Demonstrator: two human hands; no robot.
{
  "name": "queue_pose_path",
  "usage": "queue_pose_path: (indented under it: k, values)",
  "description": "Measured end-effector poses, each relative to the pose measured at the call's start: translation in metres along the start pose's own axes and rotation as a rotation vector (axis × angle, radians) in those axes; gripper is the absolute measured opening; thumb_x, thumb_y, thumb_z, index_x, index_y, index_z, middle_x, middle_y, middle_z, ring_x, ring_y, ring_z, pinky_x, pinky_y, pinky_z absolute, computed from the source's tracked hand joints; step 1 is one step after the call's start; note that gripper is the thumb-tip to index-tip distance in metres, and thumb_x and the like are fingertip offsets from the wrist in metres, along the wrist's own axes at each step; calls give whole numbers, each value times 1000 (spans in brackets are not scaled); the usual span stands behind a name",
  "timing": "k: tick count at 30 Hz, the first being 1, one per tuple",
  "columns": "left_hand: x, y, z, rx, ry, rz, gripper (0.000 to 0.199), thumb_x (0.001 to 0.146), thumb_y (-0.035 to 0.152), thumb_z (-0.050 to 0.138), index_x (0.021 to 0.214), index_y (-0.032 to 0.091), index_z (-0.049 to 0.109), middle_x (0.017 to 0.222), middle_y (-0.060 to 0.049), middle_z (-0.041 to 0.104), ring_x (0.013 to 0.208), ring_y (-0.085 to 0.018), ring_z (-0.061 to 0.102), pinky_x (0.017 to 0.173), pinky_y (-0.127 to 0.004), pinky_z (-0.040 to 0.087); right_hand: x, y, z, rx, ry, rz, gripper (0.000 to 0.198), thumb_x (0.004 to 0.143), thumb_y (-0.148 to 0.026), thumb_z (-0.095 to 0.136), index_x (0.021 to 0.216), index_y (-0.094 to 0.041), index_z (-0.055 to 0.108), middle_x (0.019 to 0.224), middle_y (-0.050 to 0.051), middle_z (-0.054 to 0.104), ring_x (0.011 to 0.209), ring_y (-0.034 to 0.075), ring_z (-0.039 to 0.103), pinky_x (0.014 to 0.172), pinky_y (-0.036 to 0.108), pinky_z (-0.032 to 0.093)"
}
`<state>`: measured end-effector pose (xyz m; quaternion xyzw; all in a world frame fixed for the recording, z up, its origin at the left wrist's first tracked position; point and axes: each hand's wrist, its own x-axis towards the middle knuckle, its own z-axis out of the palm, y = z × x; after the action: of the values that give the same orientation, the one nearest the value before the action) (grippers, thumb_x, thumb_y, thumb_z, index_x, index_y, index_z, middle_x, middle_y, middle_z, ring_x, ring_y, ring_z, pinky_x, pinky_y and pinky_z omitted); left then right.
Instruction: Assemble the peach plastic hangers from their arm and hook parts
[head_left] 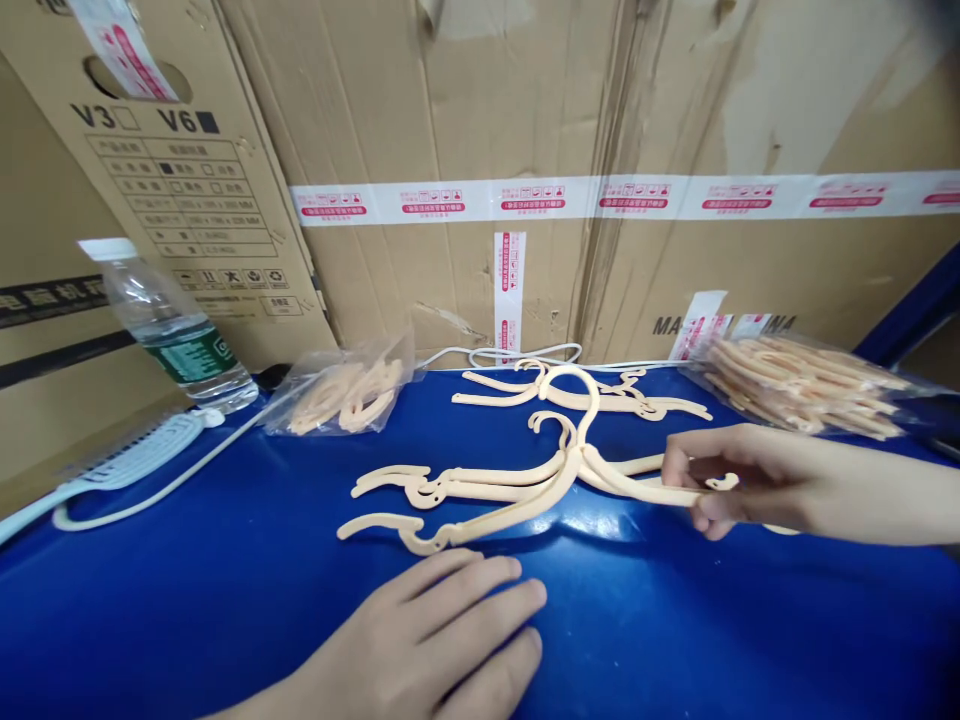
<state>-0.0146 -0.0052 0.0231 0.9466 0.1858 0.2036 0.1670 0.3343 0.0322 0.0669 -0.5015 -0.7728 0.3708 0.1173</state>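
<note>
My right hand (757,490) pinches the right arm of a cream folding clothes hanger (517,505), whose hook points up and whose left arm stretches across the table. Beneath and behind it lies another cream hanger (487,478), partly covered. My left hand (442,640) rests on the blue table in front of the hangers, fingers stretched out and holding nothing. Further back, more hanger pieces (495,398) lie flat. The right ends of the nearest hangers are hidden behind my right hand.
Bagged hangers (810,385) lie at the back right, with a smaller clear bag (352,390) at the back left. A water bottle (180,330), a white hairbrush-like object (142,455) and a white cable (187,500) are on the left. Cardboard boxes (450,280) wall off the back.
</note>
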Motion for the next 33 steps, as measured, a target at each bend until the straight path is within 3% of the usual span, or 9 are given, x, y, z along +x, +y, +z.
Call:
queue_pose_path:
  k: [5, 11, 16, 20, 25, 33]
  values:
    - [-6, -10, 11, 291, 63, 61, 68, 85, 26, 69, 146, 22, 42, 134, -12, 57, 121, -35, 59, 109, -43, 40, 4, 0, 5, -269, 49, -68, 2, 77, -24, 61, 78, -23, 64, 80, -1, 68, 70, 18, 62, 62, 26, 49]
    - [2, -14, 12, 380, 125, 62, 56, 83, 39, 71, 135, 22, 58, 126, -13, 66, 106, -35, 68, 99, -38, 49, 8, 11, 5, -375, 51, -12, 8, 74, -17, 58, 74, -22, 64, 77, -1, 68, 70, 18, 63, 60, 26, 46]
    - [2, -14, 10, 437, 121, 88, 50, 83, 45, 70, 125, 20, 66, 124, -13, 67, 109, -34, 67, 99, -36, 48, 15, 14, 5, -424, 76, -18, 13, 71, -12, 57, 73, -20, 66, 76, 1, 68, 66, 16, 62, 58, 24, 44]
    - [-1, -13, 12, 530, 91, 11, 47, 90, 50, 58, 128, 23, 63, 132, -10, 64, 119, -30, 60, 103, -38, 46, 19, 19, 7, -449, 88, -34, 14, 70, -8, 56, 71, -19, 65, 75, 1, 67, 66, 15, 60, 58, 23, 42]
    - [-2, -11, 12, 705, -18, 12, 49, 95, 53, 48, 129, 20, 61, 137, -10, 60, 123, -29, 57, 101, -39, 50, 20, 22, 7, -478, 97, -5, 12, 70, -8, 57, 72, -19, 63, 72, 0, 66, 63, 15, 58, 56, 24, 40]
    - [0, -5, 14, 691, -19, -119, 48, 94, 54, 47, 130, 24, 59, 142, -8, 55, 129, -28, 52, 104, -44, 47, 21, 20, 6, -528, 122, 48, 8, 75, -12, 59, 74, -19, 63, 71, 1, 66, 64, 17, 59, 56, 26, 39]
